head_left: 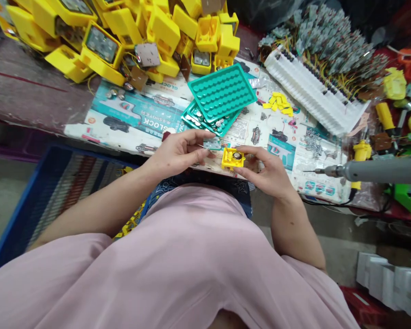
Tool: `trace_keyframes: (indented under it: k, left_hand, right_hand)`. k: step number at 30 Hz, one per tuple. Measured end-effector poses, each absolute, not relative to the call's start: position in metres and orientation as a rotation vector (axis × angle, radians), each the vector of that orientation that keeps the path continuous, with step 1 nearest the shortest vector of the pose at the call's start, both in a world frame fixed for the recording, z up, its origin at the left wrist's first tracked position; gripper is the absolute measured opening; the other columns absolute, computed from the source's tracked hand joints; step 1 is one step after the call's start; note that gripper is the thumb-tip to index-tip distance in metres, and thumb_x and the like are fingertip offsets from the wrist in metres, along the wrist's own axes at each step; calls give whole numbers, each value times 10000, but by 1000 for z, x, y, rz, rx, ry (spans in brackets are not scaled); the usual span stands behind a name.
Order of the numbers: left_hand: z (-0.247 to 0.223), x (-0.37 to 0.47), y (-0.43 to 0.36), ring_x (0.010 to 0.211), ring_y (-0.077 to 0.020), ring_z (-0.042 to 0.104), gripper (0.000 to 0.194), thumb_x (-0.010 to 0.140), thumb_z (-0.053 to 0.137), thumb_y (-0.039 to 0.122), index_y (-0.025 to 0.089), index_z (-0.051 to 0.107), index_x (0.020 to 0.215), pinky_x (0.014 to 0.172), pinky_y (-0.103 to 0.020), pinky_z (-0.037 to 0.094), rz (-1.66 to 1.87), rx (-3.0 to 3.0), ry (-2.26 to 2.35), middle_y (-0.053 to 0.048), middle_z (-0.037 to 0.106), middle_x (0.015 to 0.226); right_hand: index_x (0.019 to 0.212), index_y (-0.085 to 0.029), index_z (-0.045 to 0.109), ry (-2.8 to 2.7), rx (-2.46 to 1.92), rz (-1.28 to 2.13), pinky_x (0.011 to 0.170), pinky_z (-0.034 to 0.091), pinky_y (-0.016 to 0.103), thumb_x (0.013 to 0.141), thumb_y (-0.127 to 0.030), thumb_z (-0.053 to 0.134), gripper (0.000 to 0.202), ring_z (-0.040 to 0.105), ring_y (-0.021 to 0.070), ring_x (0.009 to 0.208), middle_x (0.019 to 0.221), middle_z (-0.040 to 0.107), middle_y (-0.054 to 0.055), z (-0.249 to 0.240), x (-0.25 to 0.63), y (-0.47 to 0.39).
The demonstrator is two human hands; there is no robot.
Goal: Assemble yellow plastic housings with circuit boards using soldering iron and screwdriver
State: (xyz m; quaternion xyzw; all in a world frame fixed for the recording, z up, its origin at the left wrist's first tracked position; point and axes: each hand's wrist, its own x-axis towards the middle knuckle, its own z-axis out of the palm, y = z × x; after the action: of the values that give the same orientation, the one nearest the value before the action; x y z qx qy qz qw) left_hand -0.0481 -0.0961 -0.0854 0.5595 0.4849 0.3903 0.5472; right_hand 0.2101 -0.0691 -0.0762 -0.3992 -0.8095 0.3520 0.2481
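Observation:
A small yellow plastic housing (228, 161) with a round silver part (237, 156) inside sits at the table's front edge. My right hand (267, 172) grips it from the right, thumb below and fingers above. To its left, my left hand (182, 153) is curled, thumb and fingertips drawn together; what they pinch, if anything, is too small to make out. Beside those fingertips shows a small greenish board (212, 143), partly covered by the hand. Just beyond the hands, a green tray with rows of dimples (224, 91) lies tilted over another green tray (231, 123) holding round silver pieces.
Yellow housings (162, 29) are heaped at the back left. Small yellow pieces (278, 103) and a white foam rack (315, 89) with wired parts stand to the right. A grey electric screwdriver (373, 171) juts in from the right. A blue crate (23, 205) is below left.

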Motion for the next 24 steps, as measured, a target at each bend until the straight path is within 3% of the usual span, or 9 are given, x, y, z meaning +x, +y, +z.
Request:
trace_keyframes:
  k: [4,8,12,14,18,24]
  left_hand:
    - [-87,-52,-102,698,-132,681,425,926,561,498,170,698,1159,645,-226,536,922,1647,1321,-54,758,877]
    - [-90,-55,-106,826,-157,669,294,906,586,393,231,761,1078,782,-266,538,973,2023,1467,-57,725,941]
    - [-92,-55,-106,946,-186,677,282,912,597,382,216,765,1066,869,-302,541,1041,2085,1443,-97,726,1077]
    - [-92,-52,-105,905,-173,695,292,930,576,388,214,755,1082,812,-275,540,1024,2036,1407,-82,752,1079]
    - [-89,-47,-103,608,-102,629,344,928,574,451,198,750,1081,613,-226,489,957,1869,1398,-63,780,999]
    - [-93,-46,-98,794,-162,697,384,889,623,485,168,758,1059,683,-242,540,982,1637,1284,-83,777,957]
  right_hand:
    - [1216,-260,644,-2302,-1043,825,923,547,391,846,-367,733,396,681,216,1069,1191,731,68,-78,210,-70]
    - [1214,-270,635,-2402,-1006,665,1020,488,450,861,-418,716,392,632,245,1189,1286,689,86,-79,209,-75]
    - [1164,-257,656,-2373,-1003,495,989,477,427,872,-459,700,358,637,240,1148,1232,703,91,-78,199,-81]
    - [1129,-261,670,-2366,-1007,456,939,479,414,902,-441,666,290,654,228,1065,1139,730,73,-78,189,-82]
    - [1137,-264,680,-2366,-1063,425,901,468,431,947,-416,590,260,637,239,1016,1073,732,67,-78,173,-78]
    - [1139,-283,693,-2342,-1057,479,914,471,439,944,-406,597,250,629,235,1009,1064,724,48,-77,168,-63]
